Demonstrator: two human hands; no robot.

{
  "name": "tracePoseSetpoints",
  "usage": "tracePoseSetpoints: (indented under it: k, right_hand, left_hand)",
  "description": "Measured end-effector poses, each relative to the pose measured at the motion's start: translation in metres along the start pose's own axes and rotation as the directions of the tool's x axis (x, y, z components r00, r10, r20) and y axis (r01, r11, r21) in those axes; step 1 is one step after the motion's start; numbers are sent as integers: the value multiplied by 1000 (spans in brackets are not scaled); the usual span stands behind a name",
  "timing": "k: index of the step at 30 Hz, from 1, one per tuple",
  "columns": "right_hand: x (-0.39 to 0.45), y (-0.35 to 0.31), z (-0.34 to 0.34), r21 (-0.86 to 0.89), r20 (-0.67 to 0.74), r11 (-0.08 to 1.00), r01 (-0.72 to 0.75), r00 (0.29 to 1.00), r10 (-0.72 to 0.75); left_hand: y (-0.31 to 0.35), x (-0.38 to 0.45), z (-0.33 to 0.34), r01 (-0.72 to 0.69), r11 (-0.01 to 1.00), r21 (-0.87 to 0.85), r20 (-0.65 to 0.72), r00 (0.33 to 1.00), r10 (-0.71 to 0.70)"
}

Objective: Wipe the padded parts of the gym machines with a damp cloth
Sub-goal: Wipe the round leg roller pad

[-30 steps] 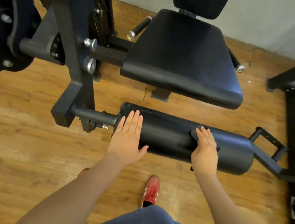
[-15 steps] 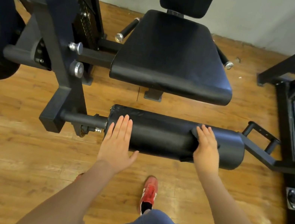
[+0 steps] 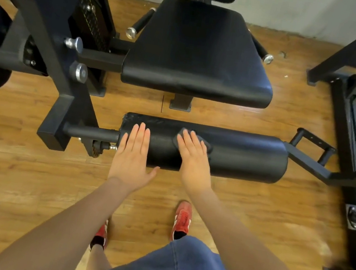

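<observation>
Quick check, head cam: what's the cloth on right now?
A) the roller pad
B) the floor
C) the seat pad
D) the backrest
A: the right hand presses the dark cloth flat on the roller pad, with the left hand flat on the pad's left end.

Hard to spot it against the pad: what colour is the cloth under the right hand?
Dark grey, nearly matching the black roller pad; the cloth shows in the head view, the only one.
</observation>
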State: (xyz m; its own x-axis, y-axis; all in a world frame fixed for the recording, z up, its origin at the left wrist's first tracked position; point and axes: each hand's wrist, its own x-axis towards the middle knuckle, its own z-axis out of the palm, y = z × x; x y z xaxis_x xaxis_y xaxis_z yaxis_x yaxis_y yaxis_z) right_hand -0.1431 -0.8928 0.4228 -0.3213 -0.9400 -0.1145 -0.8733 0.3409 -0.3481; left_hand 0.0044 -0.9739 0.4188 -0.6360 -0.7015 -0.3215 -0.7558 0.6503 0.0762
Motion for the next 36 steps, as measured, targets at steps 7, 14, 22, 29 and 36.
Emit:
tracePoseSetpoints:
  k: [7, 14, 22, 29, 36]
  right_hand:
    - [-40, 123, -51, 22, -93, 920, -392, 915, 392]
    - [-7, 148, -73, 31, -148, 780, -625, 769, 622]
    - [11, 54, -21, 108, -95, 974, -197, 974, 208]
    - [22, 71, -43, 142, -19, 955, -260, 964, 265]
    - [-5, 67, -22, 88, -83, 969, -231, 968, 239]
  left_hand:
    - [3, 1, -5, 0, 999, 45, 26, 1000, -1]
    - [15, 18, -15, 32, 997, 74, 39, 999, -35]
    - [17, 20, -7, -32, 999, -2, -13, 999, 32]
    - [15, 17, 0, -41, 998, -45, -56, 998, 39]
    - [19, -5, 15, -38, 997, -65, -57, 998, 34]
